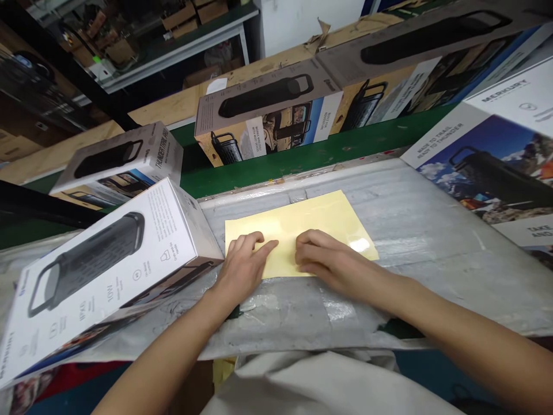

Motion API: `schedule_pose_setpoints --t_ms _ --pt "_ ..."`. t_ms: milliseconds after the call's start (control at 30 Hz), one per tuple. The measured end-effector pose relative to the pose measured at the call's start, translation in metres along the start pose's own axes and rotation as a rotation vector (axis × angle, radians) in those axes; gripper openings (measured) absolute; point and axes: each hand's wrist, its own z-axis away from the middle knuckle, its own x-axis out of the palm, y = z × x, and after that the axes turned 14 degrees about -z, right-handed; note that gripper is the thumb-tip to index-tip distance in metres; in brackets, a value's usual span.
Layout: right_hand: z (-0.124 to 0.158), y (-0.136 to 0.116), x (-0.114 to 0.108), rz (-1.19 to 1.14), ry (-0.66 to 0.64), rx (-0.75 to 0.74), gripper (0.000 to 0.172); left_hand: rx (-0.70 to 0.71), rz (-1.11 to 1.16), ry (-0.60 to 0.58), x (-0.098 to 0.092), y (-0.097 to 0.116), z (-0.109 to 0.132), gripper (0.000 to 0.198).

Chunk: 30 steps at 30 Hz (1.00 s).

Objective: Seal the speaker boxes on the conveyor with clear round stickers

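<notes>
Currently your left hand (242, 262) rests, grip released, on the glossy yellow sheet (298, 216) midway across the bench (415, 225); I can't tell whether your curled right hand (326, 259) pinches anything. Uneven pressure could crease or skew the sheet.

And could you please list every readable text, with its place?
"MERKURY": right box
"MADE TO TRAIL READY TO THUNDER": same
"TAKE AND" (cut off): same
"10W": front-left box
"IPX6": same
"Grab-and-Go Handle": same
"On-Board Controls": same
"BUILT FOR ADVENTURE": middle box
"WORKS WIRELESSLY WITH MOST DEVICES": same
"THUNDERTRAIL": back-left box
Rest: too small or blurred.
</notes>
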Motion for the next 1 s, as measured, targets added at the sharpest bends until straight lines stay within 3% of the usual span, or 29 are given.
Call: schedule_pose_setpoints --t_ms 133,200,300,400,500,667,833,1000 --pt "-0.006 -0.006 -0.026 -0.293 0.210 0.052 0.007 0.061 -0.086 0.008 0.000 0.002 0.001 0.044" --pt "-0.018 -0.002 -0.034 -0.297 0.254 0.045 0.023 0.096 -0.099 0.015 0.000 0.002 0.000 0.044" --pt "-0.045 0.012 -0.037 -0.151 0.086 0.010 0.050 0.128 -0.094 0.041 0.000 0.001 -0.001 0.041" --pt "-0.070 0.026 -0.037 -0.008 -0.141 0.043 0.059 0.129 -0.083 0.049 0.001 0.000 -0.001 0.040" --pt "-0.081 0.032 -0.039 0.055 -0.275 0.081 0.057 0.127 -0.074 0.046 0.002 -0.001 0.000 0.041" --pt "-0.082 0.030 -0.041 0.171 -0.323 -0.037 0.057 0.106 -0.077 0.045 0.002 0.001 0.002 0.043" --pt "-0.083 0.031 -0.038 0.219 -0.313 -0.053 0.056 0.093 -0.089 0.037 0.001 0.002 0.003 0.047" --pt "-0.076 0.042 -0.035 0.236 -0.277 -0.167 0.070 0.083 -0.093 0.017 0.002 0.003 0.004 0.049"
